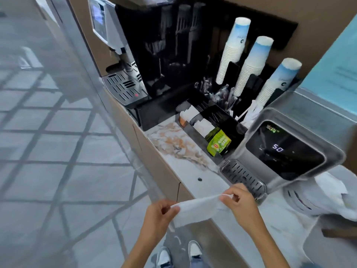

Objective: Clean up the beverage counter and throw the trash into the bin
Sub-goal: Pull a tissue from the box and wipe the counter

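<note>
A white paper towel (195, 210) is stretched between both hands just above the front edge of the marble counter (185, 165). My left hand (158, 215) pinches its left end, and my right hand (243, 204) pinches its right end. A brownish spill stain (174, 141) spreads over the counter's left part. Near the counter's front lies a small dark speck (199, 179).
A coffee machine (123, 60) stands at the back left. A black organizer (208, 124) holds sachets and green tea packets (219, 144). Three cup stacks (249, 64) lean behind it. A water dispenser (286, 149) with drip tray (243, 176) sits right, crumpled white paper (334, 192) beyond.
</note>
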`<state>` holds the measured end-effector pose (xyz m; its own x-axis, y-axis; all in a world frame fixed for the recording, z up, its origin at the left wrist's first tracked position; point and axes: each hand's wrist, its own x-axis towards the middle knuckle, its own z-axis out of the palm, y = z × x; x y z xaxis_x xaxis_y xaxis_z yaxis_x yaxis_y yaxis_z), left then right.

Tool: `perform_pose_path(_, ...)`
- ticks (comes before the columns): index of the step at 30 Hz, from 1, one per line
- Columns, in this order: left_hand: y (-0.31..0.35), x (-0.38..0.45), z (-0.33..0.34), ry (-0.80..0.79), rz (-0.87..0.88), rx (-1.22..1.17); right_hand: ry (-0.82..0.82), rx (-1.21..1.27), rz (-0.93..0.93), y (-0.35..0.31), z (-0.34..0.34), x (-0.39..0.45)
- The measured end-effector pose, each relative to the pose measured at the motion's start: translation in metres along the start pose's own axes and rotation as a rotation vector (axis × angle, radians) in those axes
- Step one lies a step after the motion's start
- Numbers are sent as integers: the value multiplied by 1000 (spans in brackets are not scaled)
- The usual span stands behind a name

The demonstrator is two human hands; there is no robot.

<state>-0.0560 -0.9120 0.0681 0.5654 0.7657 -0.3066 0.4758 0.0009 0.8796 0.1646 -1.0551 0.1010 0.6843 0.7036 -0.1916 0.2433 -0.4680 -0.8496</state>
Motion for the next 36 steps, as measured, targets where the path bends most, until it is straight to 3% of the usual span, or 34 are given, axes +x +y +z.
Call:
perform_pose_path(4, -6, 14, 12, 60, -24, 7, -81, -119, 12, 9, 4, 38)
perform_pose_path(12, -6, 56, 43, 284, -290, -174, -98, -301, -14, 21, 37, 120)
perform_pose_path(16, -13, 77, 55, 301, -387, -178, -145, -410, -44, 25, 54, 144)
perform_pose_path(22, -28, 93, 63, 304, -447, -147, -20, -432, -227, 34, 62, 129)
perform_pose_path(26, -35, 98, 69, 300, -460, -166, -166, -530, -424, 56, 66, 104)
perform_pose_path(32, -35, 103, 77, 337, -464, -163, -330, -695, -450, 78, 75, 105)
perform_pose_path(36, -28, 87, 91, 583, -419, -21, -354, -832, -488, 83, 78, 103)
